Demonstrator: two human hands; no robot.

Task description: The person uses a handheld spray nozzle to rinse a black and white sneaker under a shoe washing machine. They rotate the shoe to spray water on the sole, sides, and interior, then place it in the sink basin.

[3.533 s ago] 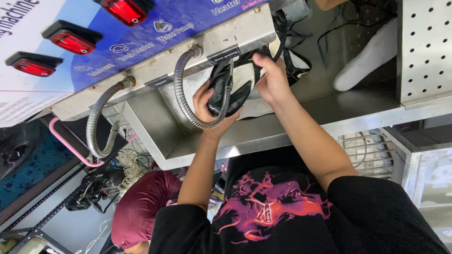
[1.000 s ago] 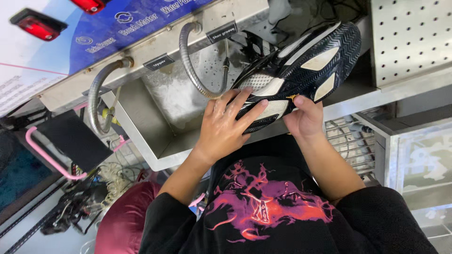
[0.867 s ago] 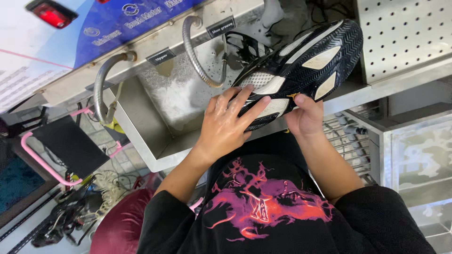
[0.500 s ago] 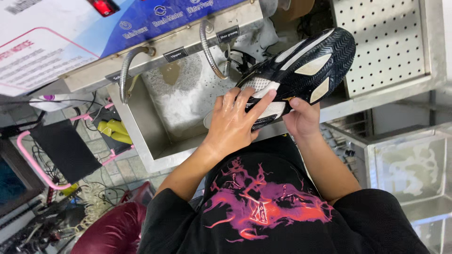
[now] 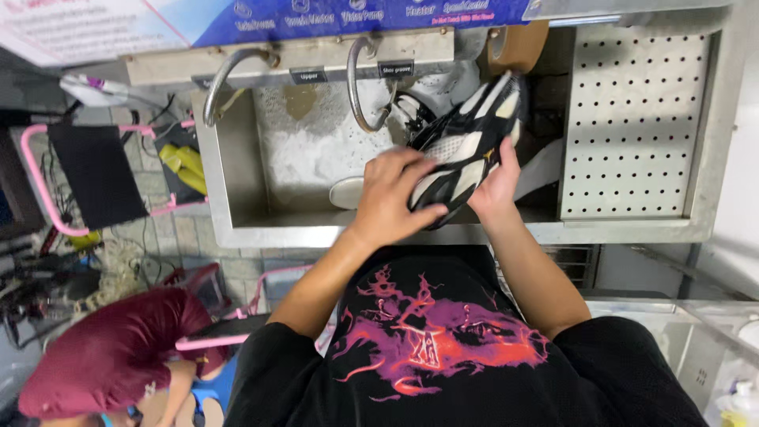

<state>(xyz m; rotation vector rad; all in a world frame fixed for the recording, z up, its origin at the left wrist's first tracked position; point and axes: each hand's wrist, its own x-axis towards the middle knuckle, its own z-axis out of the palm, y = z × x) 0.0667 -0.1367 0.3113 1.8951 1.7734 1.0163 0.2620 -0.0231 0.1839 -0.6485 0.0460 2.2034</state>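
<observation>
A black-and-cream sneaker (image 5: 466, 150) is held over the foamy steel sink (image 5: 237, 213), beneath a curved hose (image 5: 360, 87). The left hand (image 5: 393, 202) lies spread across its side; the right hand (image 5: 494, 190) cups its lower edge. Suds suggest washing is under way, rinsing apparently unfinished. The shoe's far side and the objects behind it are hidden.

1. A sink (image 5: 237, 229) lies in front of the person, with two curved taps (image 5: 360, 87) at its far edge.
2. A shoe (image 5: 466, 150) is held over the sink's right part, the left hand (image 5: 395, 198) on top of it and the right hand (image 5: 496, 190) under it.
3. A perforated panel (image 5: 632, 126) lies right of the shoe.
4. A folding stool (image 5: 95, 174) stands left of the sink.
</observation>
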